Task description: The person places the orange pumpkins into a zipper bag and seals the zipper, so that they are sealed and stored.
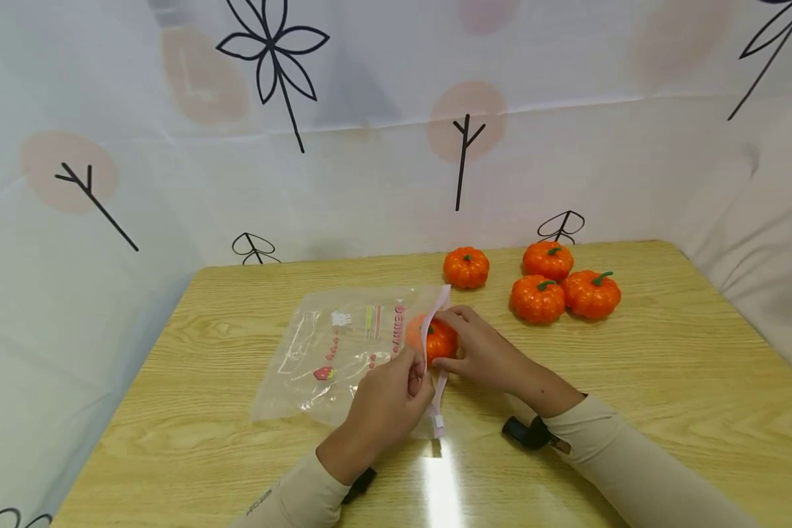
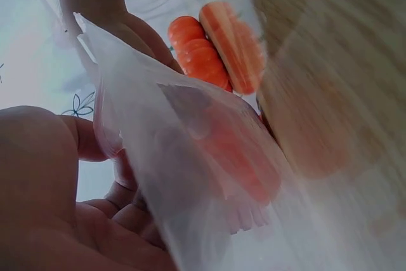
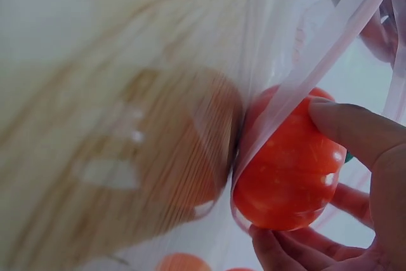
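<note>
A clear zip bag with pink edging and printed strawberries lies on the table, its mouth held open toward the right. My left hand pinches the bag's upper edge between thumb and fingers. In my right hand is an orange toy pumpkin, gripped with the thumb on one side and fingers on the other. Part of that pumpkin sits inside the bag's mouth, behind the clear plastic. The left wrist view shows the plastic stretching away from my left thumb.
Behind the bag stands a single pumpkin. Three more cluster at the back right, one of them a pumpkin with a long green stem. The wooden table ends at a patterned cloth backdrop.
</note>
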### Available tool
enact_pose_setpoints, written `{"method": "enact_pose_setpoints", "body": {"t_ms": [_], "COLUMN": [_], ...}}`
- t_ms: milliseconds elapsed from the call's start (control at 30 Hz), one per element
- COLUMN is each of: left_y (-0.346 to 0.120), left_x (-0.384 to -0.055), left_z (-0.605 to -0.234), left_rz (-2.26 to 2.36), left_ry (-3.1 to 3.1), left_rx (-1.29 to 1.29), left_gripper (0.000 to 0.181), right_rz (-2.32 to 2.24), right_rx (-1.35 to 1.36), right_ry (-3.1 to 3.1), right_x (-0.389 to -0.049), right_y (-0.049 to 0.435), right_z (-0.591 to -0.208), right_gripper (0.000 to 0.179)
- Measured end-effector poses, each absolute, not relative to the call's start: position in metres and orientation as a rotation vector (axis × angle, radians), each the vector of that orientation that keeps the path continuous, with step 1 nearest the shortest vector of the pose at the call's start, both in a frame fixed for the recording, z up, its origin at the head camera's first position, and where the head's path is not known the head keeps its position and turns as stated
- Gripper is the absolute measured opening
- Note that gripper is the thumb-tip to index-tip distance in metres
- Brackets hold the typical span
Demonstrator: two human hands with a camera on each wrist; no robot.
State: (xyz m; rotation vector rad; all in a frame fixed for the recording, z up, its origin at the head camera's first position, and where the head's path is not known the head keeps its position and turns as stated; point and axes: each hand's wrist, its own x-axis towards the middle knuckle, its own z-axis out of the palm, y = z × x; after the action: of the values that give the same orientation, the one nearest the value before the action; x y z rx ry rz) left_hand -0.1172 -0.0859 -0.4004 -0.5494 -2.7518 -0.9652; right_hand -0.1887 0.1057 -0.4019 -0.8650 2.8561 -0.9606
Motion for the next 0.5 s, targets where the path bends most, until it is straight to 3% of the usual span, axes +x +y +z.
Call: {"method": "enact_pose_setpoints", "body": {"t_ms": [500], "left_y": [-0.0846], "left_x": [-0.1172], "left_z": [-0.4014], "left_rz": [-0.96], "left_ry": [-2.776], "left_rx": [-0.543], "left_gripper": [0.009], "right_rz": [-0.95], "right_rx": [-0.873], "right_ry": [2.819], "right_x": [-0.1913], "right_y": [0.1089], "right_z": [-0.4017], "right_gripper": [0.067]}}
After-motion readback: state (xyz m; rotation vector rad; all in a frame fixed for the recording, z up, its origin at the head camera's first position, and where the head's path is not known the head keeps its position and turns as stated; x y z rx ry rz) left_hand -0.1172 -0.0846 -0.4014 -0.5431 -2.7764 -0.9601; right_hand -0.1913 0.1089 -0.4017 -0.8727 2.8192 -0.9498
